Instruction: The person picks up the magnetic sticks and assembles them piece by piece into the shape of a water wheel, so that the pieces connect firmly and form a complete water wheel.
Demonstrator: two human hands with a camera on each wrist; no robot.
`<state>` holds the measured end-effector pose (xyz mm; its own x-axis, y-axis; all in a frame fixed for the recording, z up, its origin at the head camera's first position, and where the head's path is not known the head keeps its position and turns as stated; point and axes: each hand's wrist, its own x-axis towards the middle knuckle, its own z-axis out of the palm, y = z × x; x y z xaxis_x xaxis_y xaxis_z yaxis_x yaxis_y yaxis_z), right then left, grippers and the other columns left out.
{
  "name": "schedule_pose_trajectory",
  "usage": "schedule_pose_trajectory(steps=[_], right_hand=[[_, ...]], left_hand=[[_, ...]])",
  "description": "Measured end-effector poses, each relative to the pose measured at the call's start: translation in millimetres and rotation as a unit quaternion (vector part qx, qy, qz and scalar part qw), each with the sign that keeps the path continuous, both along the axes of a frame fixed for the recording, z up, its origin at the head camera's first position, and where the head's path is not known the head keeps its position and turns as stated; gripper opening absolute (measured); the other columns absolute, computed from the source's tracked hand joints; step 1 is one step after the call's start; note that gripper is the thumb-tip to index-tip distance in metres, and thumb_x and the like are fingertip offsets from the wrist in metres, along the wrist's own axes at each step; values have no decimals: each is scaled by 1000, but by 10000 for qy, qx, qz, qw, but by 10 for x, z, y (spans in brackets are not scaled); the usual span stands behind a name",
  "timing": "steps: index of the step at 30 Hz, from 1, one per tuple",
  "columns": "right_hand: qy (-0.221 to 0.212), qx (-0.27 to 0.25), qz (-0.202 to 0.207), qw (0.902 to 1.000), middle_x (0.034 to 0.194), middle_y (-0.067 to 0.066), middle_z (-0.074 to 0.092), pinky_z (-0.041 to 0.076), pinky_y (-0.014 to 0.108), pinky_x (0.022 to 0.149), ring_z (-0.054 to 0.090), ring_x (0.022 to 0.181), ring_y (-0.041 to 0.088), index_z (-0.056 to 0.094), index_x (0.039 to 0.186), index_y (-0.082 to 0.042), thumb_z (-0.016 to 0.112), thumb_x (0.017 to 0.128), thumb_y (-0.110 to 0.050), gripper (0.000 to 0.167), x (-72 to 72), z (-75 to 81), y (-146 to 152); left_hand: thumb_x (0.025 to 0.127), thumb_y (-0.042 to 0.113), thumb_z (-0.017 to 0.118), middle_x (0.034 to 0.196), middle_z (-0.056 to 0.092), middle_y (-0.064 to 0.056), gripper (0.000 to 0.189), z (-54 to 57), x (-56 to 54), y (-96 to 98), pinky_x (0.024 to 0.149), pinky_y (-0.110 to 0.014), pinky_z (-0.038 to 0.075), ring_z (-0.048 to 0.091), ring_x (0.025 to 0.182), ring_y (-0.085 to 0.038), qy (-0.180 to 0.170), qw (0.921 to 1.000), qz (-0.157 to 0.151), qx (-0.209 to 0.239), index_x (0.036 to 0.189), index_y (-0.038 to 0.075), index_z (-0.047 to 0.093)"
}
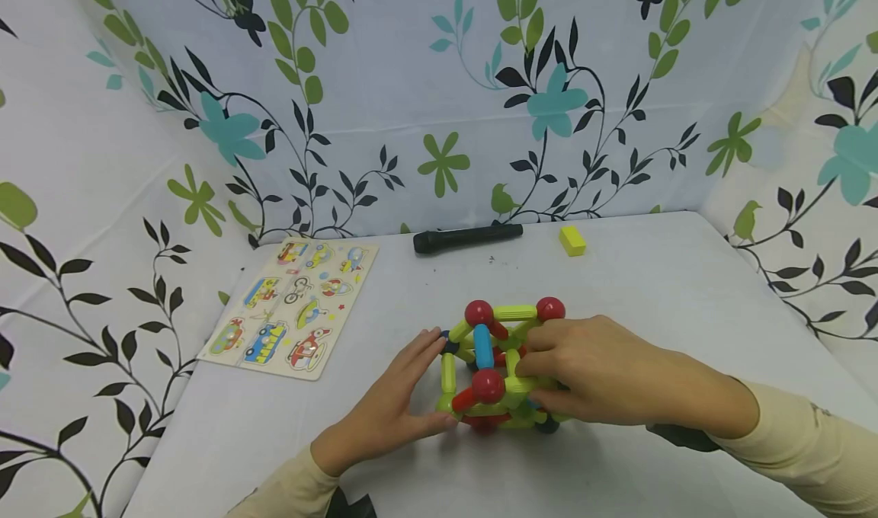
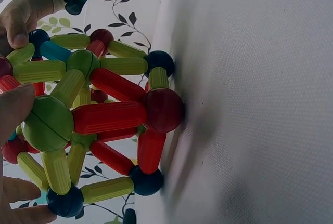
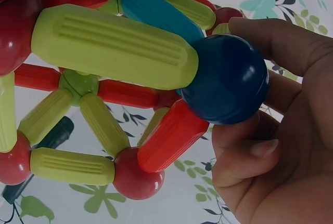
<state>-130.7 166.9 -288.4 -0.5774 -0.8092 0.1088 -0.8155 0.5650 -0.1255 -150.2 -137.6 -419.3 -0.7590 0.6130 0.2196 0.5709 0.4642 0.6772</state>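
Note:
A toy structure of balls and ribbed sticks (image 1: 488, 385) stands on the white table, in red, yellow-green, blue and dark blue. My left hand (image 1: 387, 404) rests against its left side with fairly straight fingers. In the left wrist view the thumb touches a green ball (image 2: 48, 123), and fingertips reach a dark blue ball (image 2: 65, 201). At the right side, my right hand (image 1: 597, 369) grips the structure with bent fingers. The right wrist view has those fingers around a dark blue ball (image 3: 226, 78) joined to yellow-green, red and blue sticks. The right fingers partly cover the structure from the head view.
A wooden picture board (image 1: 291, 305) of vehicles lies at the table's left. Towards the back edge are a black microphone (image 1: 468, 238) and a small yellow block (image 1: 572, 241). Leaf-patterned cloth (image 1: 384, 107) hangs behind and along both sides.

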Motion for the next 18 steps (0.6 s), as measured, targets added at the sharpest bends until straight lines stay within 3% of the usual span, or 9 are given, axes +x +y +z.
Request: schedule_pose_trajectory(steps=[13,18], right_hand=[[145,-232,82,9996,98,-10,64,55,21,71,57,92,6,75,108,-25,84,85,-30,26,21,-21,79],[0,-479,-295,9984,109,-13,65,57,25,76,59,96,6,73,117,-27,84,85,-34,34,77,-13,252]], left_hand=[[87,51,78,169,20,5,95,5,-1,-2,116,-55,33,19,156,-24,71,10000,27,-48,162,20,28],[87,52,77,169,19,6,95,1,-8,-22,115,-55,35,20,156,-23,-21,10000,31,-52,162,22,27]])
